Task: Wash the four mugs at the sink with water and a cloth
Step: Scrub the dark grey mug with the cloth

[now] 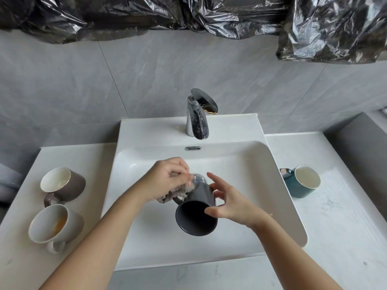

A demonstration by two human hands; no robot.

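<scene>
A dark grey mug [195,216] is tilted over the white sink basin [261,164], its mouth facing me. My right hand [228,204] holds it by the rim and side with thumb and fingers. My left hand [165,178] grips a crumpled grey cloth [173,193] and presses it against the mug's base and handle side. On the left counter a brown mug [65,184] and a beige mug [54,225] with an orange stain inside lie tilted. A teal mug [301,183] stands on the right counter.
A chrome tap [198,116] stands behind the basin; no water stream is visible. The drain [199,177] shows just behind the mug. White counter [335,227] spreads to both sides. Black plastic sheeting [230,15] hangs on the grey tiled wall above.
</scene>
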